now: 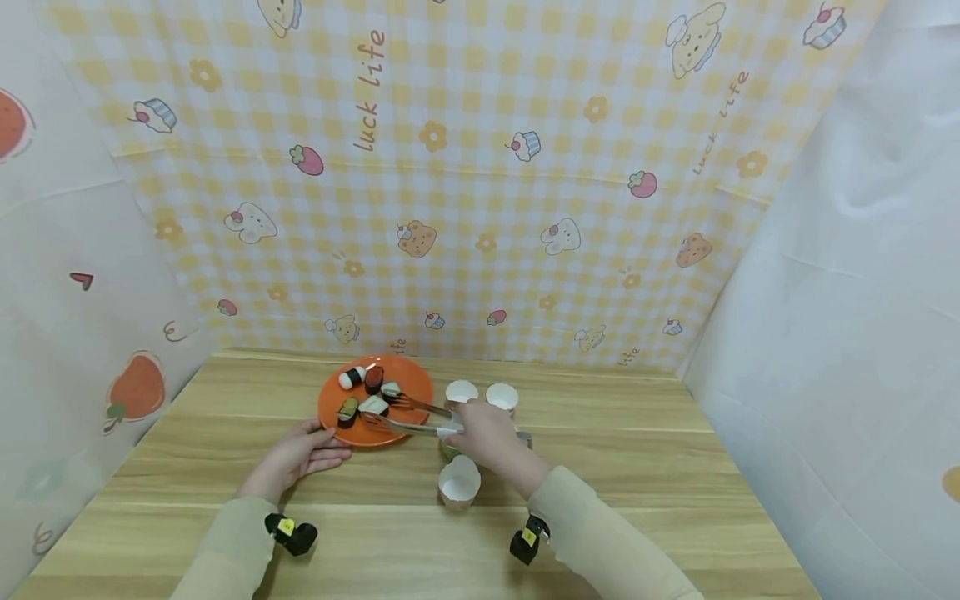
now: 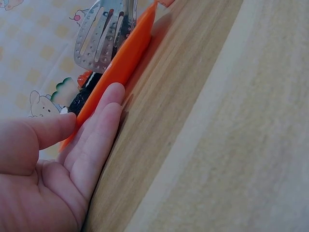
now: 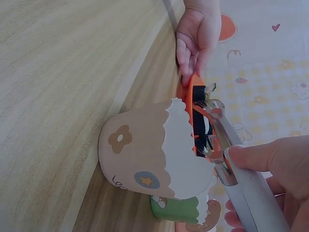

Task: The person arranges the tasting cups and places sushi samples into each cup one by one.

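Observation:
An orange plate (image 1: pixel 415 380) carries several toy-like sushi pieces, among them a white one with a black band (image 1: pixel 352 377) and a red-topped one (image 1: pixel 374 379). At its near left rim, my left hand (image 1: pixel 296 454) holds it, thumb at the edge (image 2: pixel 53 129) and fingers beneath. My right hand (image 1: pixel 491 437) grips metal tongs (image 3: pixel 256 200) that reach over the plate from the right. The slotted tong ends (image 2: pixel 91 60) are spread on either side of a pale-topped sushi piece (image 1: pixel 373 406). Whether they touch it, I cannot tell.
Right of the plate stand several scalloped paper cups: a near pinkish-brown one (image 3: pixel 140 150), a green one (image 3: pixel 176 209) partly under my right hand, and two white-lined ones (image 1: pixel 462 391) behind. A patterned cloth (image 1: pixel 480 192) hangs along the back of the wooden table (image 1: pixel 360 550).

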### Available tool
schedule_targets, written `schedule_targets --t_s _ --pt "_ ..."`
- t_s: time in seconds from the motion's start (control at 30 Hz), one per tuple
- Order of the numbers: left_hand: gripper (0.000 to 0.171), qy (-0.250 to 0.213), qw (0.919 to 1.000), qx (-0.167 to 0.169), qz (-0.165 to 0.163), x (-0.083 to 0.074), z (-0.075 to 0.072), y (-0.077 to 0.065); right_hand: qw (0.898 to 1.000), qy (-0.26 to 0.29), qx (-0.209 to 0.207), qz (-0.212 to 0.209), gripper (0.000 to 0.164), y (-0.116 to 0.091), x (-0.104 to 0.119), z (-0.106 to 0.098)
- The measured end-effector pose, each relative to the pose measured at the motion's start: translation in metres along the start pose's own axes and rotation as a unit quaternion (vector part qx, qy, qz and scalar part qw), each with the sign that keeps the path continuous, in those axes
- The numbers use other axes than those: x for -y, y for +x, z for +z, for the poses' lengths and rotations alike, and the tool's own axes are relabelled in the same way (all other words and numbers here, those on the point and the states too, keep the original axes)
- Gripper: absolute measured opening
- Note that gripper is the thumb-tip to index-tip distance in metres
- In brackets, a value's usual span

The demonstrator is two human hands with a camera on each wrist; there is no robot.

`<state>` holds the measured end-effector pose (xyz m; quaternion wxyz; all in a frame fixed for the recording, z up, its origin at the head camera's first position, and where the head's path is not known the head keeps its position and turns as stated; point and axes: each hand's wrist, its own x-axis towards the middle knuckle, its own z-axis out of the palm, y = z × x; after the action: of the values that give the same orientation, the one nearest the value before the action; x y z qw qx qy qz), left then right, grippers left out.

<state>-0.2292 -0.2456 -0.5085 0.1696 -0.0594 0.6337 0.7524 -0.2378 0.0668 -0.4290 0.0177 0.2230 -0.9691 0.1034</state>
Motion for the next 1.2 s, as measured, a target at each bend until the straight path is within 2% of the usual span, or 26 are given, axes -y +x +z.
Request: schedule_targets --t_s 0.8,1.2 --pt "0.05 0.0 1.0 0.003 0.004 0.0018 -0.0015 0.0017 1.0 -0.019 -0.007 0.008 0.043 0.0046 0.0034 0.0054" --pt "0.048 0.001 1.0 0.0 0.007 0.0031 -0.0014 0.0016 0.999 -0.02 -0.022 -0.015 0.042 0.0003 0.004 0.0044"
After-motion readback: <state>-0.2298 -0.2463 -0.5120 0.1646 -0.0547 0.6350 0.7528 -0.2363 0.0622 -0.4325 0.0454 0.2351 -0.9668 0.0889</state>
